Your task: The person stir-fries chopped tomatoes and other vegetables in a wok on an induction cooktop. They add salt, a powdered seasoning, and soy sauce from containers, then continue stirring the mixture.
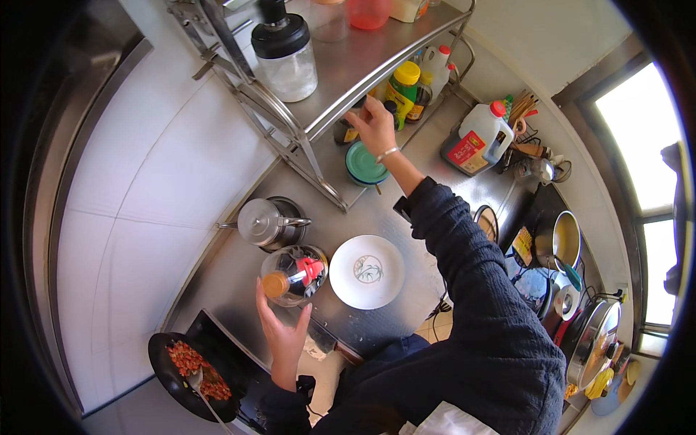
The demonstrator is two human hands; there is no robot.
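Observation:
My right hand [375, 126] reaches under the upper rack shelf, its fingers curled beside a dark bottle [343, 134]. Whether they grip it is hidden from this angle. A teal-lidded container [366, 163] stands just below that wrist, which wears a bangle. My left hand [283, 331] has thumb and fingers spread around the near side of a clear plastic bottle [296, 296] with an orange cap and red handle. Its fingertips are close to the bottle; contact is unclear. Right of this bottle, a white plate [345, 288] with a plant design lies on the steel counter [375, 326].
A steel kettle [259, 220] stands behind the clear bottle. At lower left, a black wok [163, 375] holds chopped red food and a metal spatula [196, 380]. The steel rack [370, 70] carries a powder jar [285, 68]. A red-capped jug [472, 142] stands further right.

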